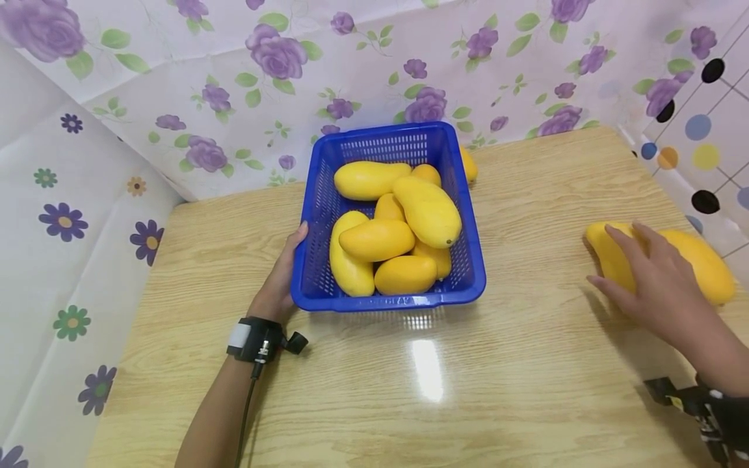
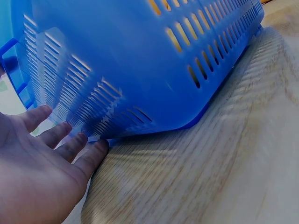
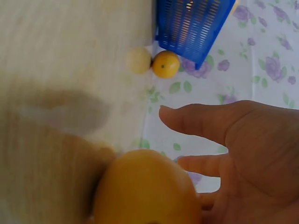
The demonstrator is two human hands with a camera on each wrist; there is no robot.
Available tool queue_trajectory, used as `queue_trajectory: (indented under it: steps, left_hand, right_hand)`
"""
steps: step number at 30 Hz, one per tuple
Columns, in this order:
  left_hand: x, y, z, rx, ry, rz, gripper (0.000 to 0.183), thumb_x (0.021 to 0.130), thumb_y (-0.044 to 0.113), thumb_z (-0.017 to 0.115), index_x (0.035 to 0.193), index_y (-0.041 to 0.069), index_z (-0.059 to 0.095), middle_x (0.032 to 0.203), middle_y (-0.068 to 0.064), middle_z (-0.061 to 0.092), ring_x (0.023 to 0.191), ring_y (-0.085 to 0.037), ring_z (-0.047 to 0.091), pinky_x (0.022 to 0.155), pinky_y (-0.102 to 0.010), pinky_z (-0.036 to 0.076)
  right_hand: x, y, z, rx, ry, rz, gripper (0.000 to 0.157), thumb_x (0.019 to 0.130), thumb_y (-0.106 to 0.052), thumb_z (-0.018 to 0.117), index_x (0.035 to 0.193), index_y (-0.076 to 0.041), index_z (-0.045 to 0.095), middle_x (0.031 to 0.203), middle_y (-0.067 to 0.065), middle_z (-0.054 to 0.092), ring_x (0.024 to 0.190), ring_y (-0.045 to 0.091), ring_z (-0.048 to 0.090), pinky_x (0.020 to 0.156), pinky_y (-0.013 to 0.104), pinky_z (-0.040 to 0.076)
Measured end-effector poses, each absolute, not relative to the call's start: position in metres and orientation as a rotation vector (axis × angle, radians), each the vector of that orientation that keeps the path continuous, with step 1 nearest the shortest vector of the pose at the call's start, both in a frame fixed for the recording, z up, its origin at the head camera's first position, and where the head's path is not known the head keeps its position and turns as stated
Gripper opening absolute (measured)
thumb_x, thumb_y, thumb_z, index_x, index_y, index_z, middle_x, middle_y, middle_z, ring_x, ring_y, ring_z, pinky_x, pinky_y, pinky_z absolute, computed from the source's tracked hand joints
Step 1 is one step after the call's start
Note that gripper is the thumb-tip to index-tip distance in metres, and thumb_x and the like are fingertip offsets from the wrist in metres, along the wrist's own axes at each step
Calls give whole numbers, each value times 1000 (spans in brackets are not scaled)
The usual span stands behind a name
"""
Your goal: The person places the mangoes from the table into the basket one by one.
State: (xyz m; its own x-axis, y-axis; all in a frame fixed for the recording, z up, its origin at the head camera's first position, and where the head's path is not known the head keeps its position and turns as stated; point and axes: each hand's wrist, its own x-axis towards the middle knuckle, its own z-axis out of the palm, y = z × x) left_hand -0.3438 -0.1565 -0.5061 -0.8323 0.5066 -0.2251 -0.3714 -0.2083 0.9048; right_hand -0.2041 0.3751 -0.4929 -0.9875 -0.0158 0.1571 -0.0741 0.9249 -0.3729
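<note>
A blue plastic basket [image 1: 389, 302] holds several yellow mangoes [image 1: 377, 239] in the head view. My left hand [image 1: 281, 283] lies along the basket's left side, thumb near the rim. The left wrist view shows that hand's fingers [image 2: 70, 147] extended, with the tips at the slotted wall. On the far right, my right hand [image 1: 664, 276] is spread over a mango [image 1: 603, 244], partly hiding it. A second mango [image 1: 702, 266] lies just beside it. In the right wrist view, thumb and fingers stand apart near a mango [image 3: 145, 191]; whether they touch it is unclear.
Another mango [image 1: 469, 166] sits behind the basket's right side, near the flowered sheet [image 1: 351, 78] at the back. The wooden tabletop [image 1: 526, 390] carries everything. A flower-patterned sheet [image 1: 70, 273] borders it at left, and a dotted one [image 1: 696, 127] at right.
</note>
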Motion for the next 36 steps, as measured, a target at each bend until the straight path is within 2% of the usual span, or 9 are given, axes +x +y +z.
queue_trajectory:
  steps: [6, 14, 19, 27, 33, 36]
  left_hand:
    - [-343, -157, -504, 164, 1515, 2065, 69, 97, 61, 41, 157, 36, 20, 157, -6, 30, 137, -29, 35, 106, -48, 37]
    - [-345, -157, -505, 180, 1499, 2081, 69, 97, 61, 41, 158, 35, 21, 156, -9, 31, 133, -28, 40, 104, -46, 40]
    - [-346, -157, -505, 165, 1487, 2085, 70, 96, 62, 43, 157, 36, 21, 156, -9, 31, 134, -29, 40, 104, -47, 40]
    - [-347, -157, -508, 184, 1498, 2085, 70, 96, 62, 42, 158, 37, 20, 157, -8, 30, 137, -30, 37, 105, -48, 39]
    - [-347, -158, -509, 188, 1522, 2078, 71, 96, 63, 41, 158, 36, 19, 157, -8, 29, 136, -30, 38, 104, -48, 39]
    - [-347, -158, -509, 197, 1514, 2080, 70, 96, 62, 41, 158, 36, 18, 157, -9, 29, 135, -29, 38, 104, -47, 40]
  right_hand:
    - [-205, 374, -499, -50, -2948, 564, 83, 89, -22, 71, 155, -1, 24, 153, 41, 13, 131, 64, 19, 106, 73, 12]
    - [-204, 375, -501, -175, -2949, 541, 88, 90, -25, 70, 157, -3, 19, 157, 35, 14, 136, 60, 18, 107, 71, 13]
    - [-204, 373, -502, -191, -2946, 492, 90, 88, -30, 72, 156, -2, 22, 158, 31, 18, 134, 58, 23, 100, 73, 20]
    - [-200, 368, -502, -243, -2971, 457, 92, 88, -44, 69, 158, -7, 21, 160, 27, 16, 132, 61, 22, 89, 78, 25]
    - [-196, 368, -503, -278, -2982, 515, 96, 87, -52, 66, 159, -11, 18, 157, 33, 14, 130, 63, 23, 82, 81, 27]
    - [-196, 368, -503, -291, -2988, 549, 99, 86, -53, 67, 159, -11, 15, 154, 37, 15, 129, 64, 23, 84, 81, 26]
